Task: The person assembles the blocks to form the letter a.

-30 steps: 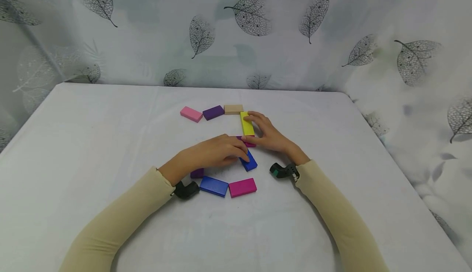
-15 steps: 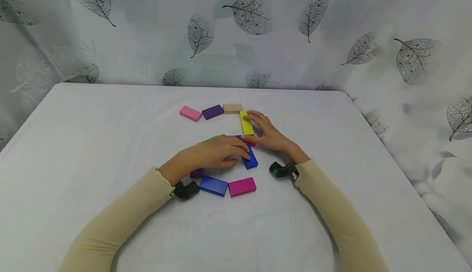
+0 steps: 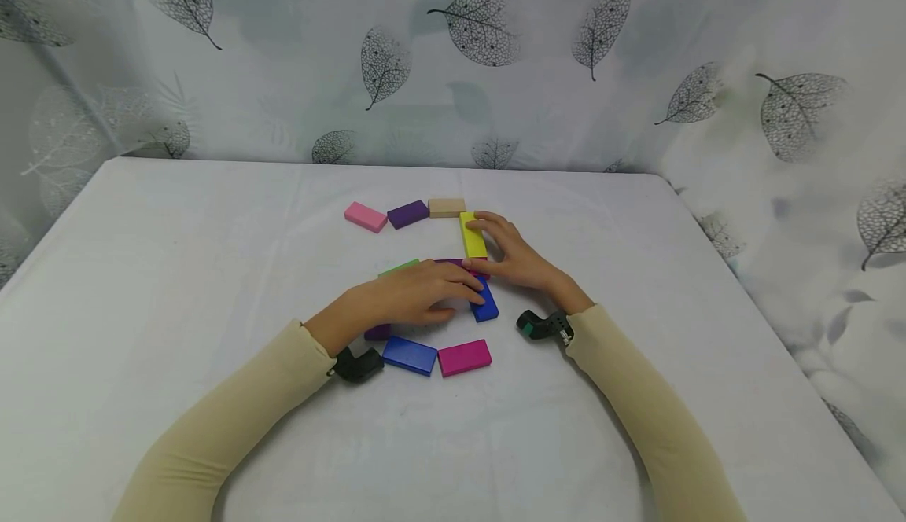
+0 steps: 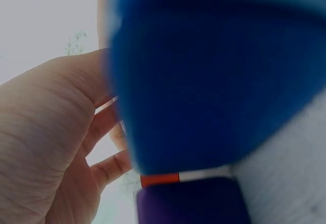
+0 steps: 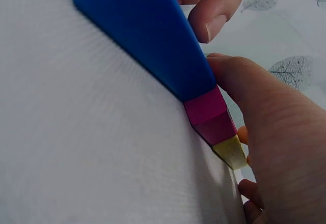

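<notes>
My left hand (image 3: 425,292) reaches across the table, its fingertips resting on a blue block (image 3: 486,308). Just beyond, my right hand (image 3: 520,259) has its thumb at a magenta block (image 3: 481,274) and its fingers along a yellow block (image 3: 472,239). In the right wrist view, the blue block (image 5: 142,35) lies end to end with the magenta block (image 5: 209,112), and the yellow block (image 5: 232,152) follows. A purple block (image 3: 447,261) and a green block (image 3: 399,267) show past my left hand, which partly covers them.
A pink block (image 3: 366,217), a dark purple block (image 3: 408,215) and a tan block (image 3: 447,207) form the far row. Nearer lie another purple block (image 3: 378,332), a second blue block (image 3: 410,355) and a second magenta block (image 3: 465,358). A white cloth covers the table (image 3: 212,255).
Under my left fingertips the blue block has slid slightly right and away, up against the magenta block. More of the green block now shows. My right hand has stayed in place.
</notes>
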Motion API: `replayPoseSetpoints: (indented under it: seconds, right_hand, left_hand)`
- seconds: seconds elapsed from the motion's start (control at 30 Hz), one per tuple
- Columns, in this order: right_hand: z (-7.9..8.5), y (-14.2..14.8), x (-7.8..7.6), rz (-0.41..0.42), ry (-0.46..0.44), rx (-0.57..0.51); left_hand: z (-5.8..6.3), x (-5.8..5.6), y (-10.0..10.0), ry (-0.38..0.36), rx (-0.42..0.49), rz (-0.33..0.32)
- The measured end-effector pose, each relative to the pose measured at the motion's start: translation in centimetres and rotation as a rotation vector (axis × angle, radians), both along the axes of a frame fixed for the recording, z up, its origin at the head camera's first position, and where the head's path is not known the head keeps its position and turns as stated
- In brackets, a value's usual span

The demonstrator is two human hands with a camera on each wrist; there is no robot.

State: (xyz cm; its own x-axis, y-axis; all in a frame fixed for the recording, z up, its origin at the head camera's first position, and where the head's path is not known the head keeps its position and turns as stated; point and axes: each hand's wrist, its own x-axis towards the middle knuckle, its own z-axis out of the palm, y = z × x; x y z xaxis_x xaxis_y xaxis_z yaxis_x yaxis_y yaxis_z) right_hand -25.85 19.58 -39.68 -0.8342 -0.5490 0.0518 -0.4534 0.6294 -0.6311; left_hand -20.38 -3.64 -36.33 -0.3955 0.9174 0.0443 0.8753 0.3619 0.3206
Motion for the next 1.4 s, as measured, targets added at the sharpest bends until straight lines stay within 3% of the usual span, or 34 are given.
replayPoseSetpoints:
  seconds: [0.37,0.87,1.4]
  right_hand:
    - [0.0,0.0,-0.1,0.017,-0.005,-0.013]
    - [0.0,-0.1,-0.2,0.009,0.003,0.004]
    - [-0.1,0.1,0.0,0.003,-0.006,-0.011]
  left_hand:
    - [-0.3,-0.1,-0.4,-0.012,0.08,0.0]
    - [-0.2,-0.1,-0.2,-0.031,0.035,0.003]
    - [1.9,-0.9,-2.2,-0.039,0.166,0.082]
